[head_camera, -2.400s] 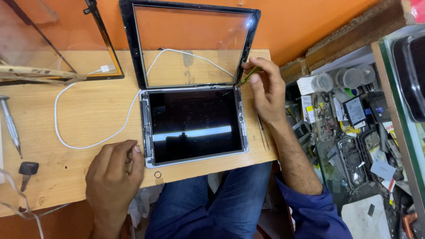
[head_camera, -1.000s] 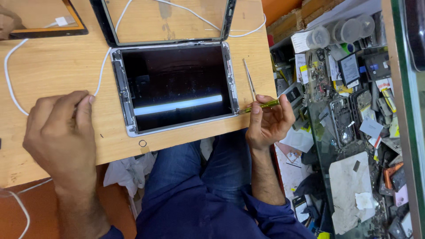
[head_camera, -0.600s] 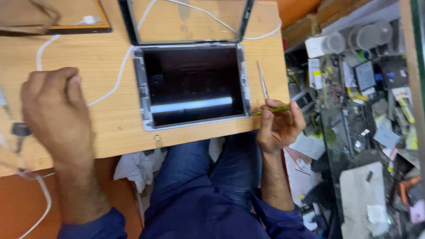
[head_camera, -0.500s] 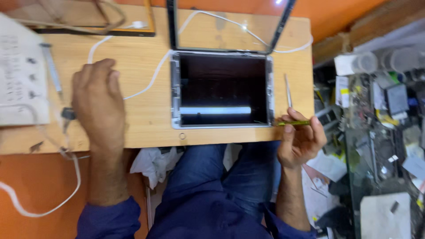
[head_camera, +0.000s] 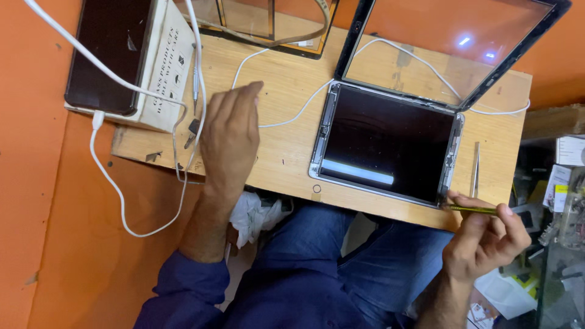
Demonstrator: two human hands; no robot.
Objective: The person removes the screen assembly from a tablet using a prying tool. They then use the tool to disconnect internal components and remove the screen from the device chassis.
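Observation:
An opened tablet with a dark screen lies on a small wooden board over my lap. Its black-framed glass panel stands tilted up behind it. My right hand is off the board's near right corner, shut on a thin green tool whose tip touches the tablet's near right corner. My left hand rests flat on the board, left of the tablet, fingers stretched toward a white cable. Metal tweezers lie right of the tablet.
A white box with a dark phone on it sits at the board's left end, cables looping around it. Another glass frame lies at the back. A cluttered parts shelf stands at the right. Orange surface surrounds the board.
The view has swung left, showing the box and phone. My left hand has slid left across the board. My right hand left the tablet's far corner and holds the tool at its near right corner.

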